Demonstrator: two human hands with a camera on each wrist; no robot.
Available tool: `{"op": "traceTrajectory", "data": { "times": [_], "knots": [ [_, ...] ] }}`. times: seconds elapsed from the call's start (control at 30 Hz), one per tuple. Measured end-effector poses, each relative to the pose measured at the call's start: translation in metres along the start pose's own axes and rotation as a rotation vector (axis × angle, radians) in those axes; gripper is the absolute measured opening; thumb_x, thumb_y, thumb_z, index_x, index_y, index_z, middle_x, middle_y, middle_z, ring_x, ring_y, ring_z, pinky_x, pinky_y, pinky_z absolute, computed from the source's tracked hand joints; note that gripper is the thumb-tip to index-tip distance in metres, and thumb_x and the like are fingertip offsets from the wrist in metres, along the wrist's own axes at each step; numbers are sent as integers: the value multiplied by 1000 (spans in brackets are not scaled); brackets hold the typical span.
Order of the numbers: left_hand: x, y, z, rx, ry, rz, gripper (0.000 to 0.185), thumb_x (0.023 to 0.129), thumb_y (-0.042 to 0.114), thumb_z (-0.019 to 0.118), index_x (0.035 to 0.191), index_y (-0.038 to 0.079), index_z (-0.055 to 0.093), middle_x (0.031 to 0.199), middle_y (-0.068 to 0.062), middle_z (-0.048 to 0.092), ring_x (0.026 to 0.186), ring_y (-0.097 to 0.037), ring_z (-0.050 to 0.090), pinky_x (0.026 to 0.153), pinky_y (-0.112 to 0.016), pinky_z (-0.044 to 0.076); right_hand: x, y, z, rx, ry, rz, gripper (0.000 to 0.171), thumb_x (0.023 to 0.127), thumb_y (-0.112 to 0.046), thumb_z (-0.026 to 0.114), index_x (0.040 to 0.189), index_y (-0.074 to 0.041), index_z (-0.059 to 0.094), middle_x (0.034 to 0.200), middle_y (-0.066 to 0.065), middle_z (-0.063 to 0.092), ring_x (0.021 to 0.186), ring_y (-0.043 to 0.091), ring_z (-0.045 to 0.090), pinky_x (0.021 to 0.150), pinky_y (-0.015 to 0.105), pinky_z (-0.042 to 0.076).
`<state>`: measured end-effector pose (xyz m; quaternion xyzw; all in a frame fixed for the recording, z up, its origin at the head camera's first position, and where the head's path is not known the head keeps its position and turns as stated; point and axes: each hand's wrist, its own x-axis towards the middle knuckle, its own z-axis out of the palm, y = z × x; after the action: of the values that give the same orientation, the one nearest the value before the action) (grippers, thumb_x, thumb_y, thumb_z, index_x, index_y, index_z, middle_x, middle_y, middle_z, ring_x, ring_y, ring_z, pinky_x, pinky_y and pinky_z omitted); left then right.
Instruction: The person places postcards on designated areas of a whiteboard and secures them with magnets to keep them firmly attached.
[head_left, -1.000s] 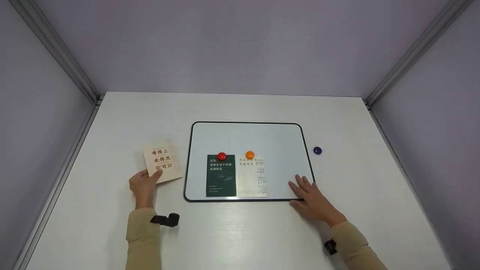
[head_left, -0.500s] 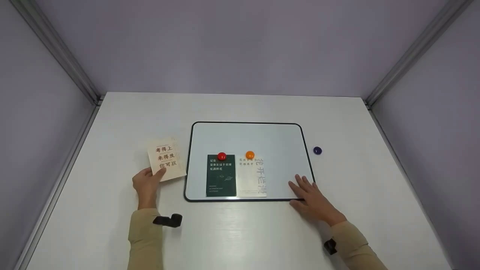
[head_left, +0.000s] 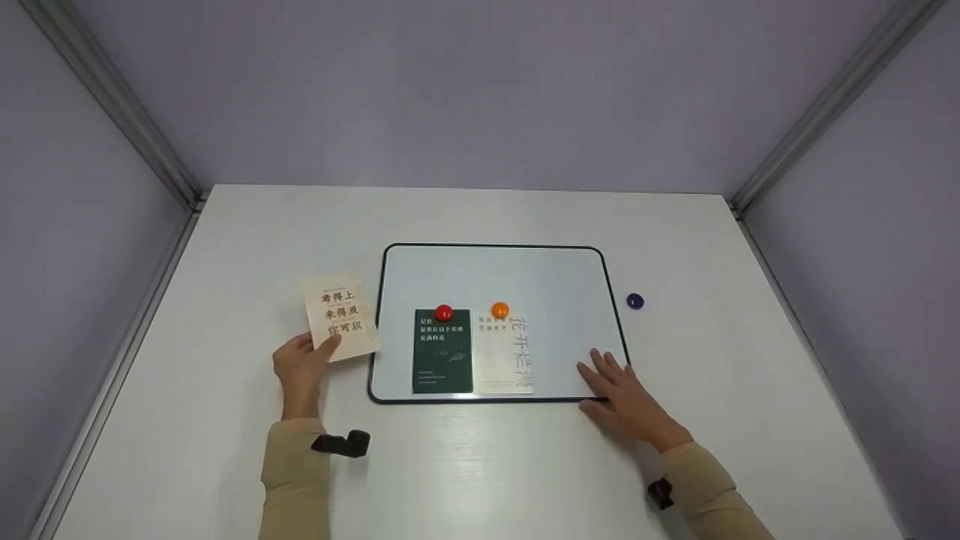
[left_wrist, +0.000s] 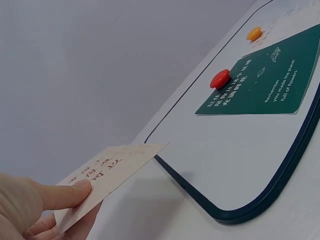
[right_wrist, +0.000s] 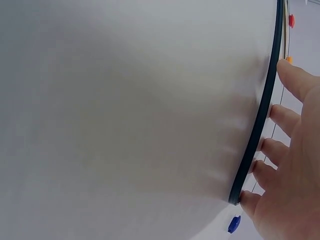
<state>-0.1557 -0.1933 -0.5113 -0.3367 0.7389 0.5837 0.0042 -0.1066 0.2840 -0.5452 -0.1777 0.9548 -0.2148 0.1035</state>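
My left hand (head_left: 301, 365) pinches a cream card (head_left: 340, 316) with dark Chinese lettering and holds it above the table, its right edge at the left rim of a black-framed whiteboard (head_left: 525, 277). The left wrist view shows my thumb (left_wrist: 60, 194) on top of the lifted cream card (left_wrist: 111, 173). On the board lie a green card (head_left: 442, 351) under a red magnet (head_left: 443, 312) and a white card (head_left: 504, 354) under an orange magnet (head_left: 499, 309). My right hand (head_left: 619, 394) lies flat on the board's near right corner, fingers straight.
A small blue magnet (head_left: 635, 301) lies on the white table (head_left: 480, 465) to the right of the board. Lilac walls enclose the table at the back and on both sides.
My left hand has carried the cream card to the right, towards the board's left edge, and turned it a little more upright. The right hand has stayed still.
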Motion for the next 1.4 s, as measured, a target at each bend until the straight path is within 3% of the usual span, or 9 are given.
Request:
{"op": "traceTrajectory", "data": {
  "times": [0.13, 0.33, 0.6, 0.87, 1.17, 1.4],
  "knots": [
    [-4, 2, 4, -3, -4, 7, 47, 87, 17, 70, 124, -8, 57, 127, -29, 61, 78, -7, 62, 59, -8, 43, -1, -1, 0, 0, 7, 0, 63, 95, -33, 59, 147, -7, 37, 159, 22, 23, 148, 45, 18, 118, 67, 15],
    [-7, 4, 9, -19, -34, 11, 49, 87, 18, 70, 127, -8, 55, 129, -28, 60, 82, -9, 63, 61, -8, 44, 0, -1, 1, 2, 2, 11, 63, 95, -33, 59, 148, -9, 36, 160, 19, 22, 149, 43, 18, 119, 65, 15],
    [-14, 7, 15, -56, -66, 65, 47, 86, 14, 70, 124, -10, 57, 126, -31, 60, 66, 4, 57, 61, -11, 47, 1, 0, 0, -7, -53, 37, 63, 97, -36, 55, 150, -11, 32, 162, 17, 16, 151, 41, 12, 120, 64, 11],
    [-19, 7, 24, -28, -83, 69, 43, 87, 15, 70, 121, -8, 59, 125, -29, 62, 73, -2, 62, 62, -10, 47, 1, 1, 1, -13, -56, 45, 63, 97, -36, 54, 151, -12, 31, 162, 16, 15, 151, 40, 12, 121, 63, 11],
    [-23, 8, 32, 4, -102, 57, 44, 88, 16, 70, 124, -5, 58, 126, -26, 63, 97, -21, 69, 66, -11, 48, 1, 0, 1, -1, -29, 40, 63, 96, -35, 57, 149, -11, 34, 162, 16, 18, 151, 40, 14, 120, 63, 12],
    [-28, 7, 39, 8, -120, 72, 43, 88, 17, 70, 122, -5, 58, 124, -26, 64, 92, -18, 69, 69, -14, 49, 0, 0, 2, 5, -18, 38, 62, 96, -34, 57, 149, -11, 35, 162, 16, 19, 150, 41, 15, 120, 64, 12]
  ]
}}
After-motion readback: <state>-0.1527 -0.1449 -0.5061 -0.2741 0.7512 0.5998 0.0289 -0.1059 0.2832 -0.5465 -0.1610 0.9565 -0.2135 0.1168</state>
